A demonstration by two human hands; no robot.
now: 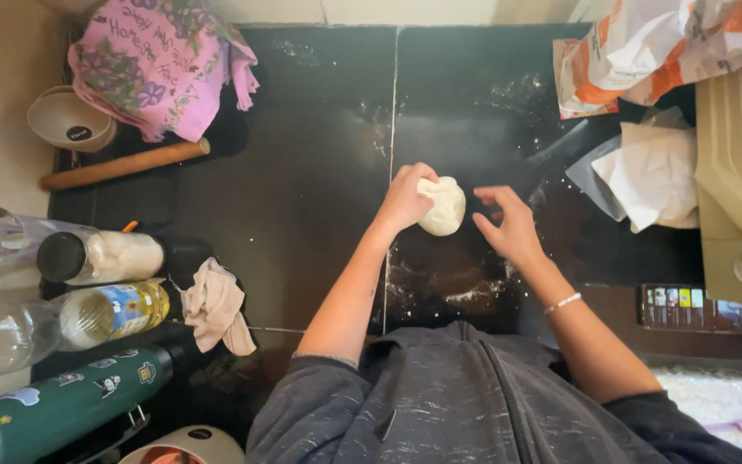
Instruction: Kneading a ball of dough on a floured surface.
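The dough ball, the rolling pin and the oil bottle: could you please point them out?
dough ball (445, 209), head view, its rounded top.
rolling pin (124, 164), head view, mid-shaft.
oil bottle (113, 312), head view, its body.

A dark, flour-dusted stone countertop (302, 198) carries a pale round lump of dough (444, 206), a wooden rolling pin (126, 163), a crumpled beige cloth (215, 305), an orange-and-white paper bag (654, 47) and a lying plastic oil bottle (70, 318).

Brightness: moderate; even indoor light is cast from above.
Glare: dull reflections are seen on the dark counter (302, 172).
Shadows: soft and short, gathered under the forearms.
Blur: slight softness is noted throughout.
Distortion: wide-angle bending is seen at the edges, where the bottles (62, 318) are stretched.
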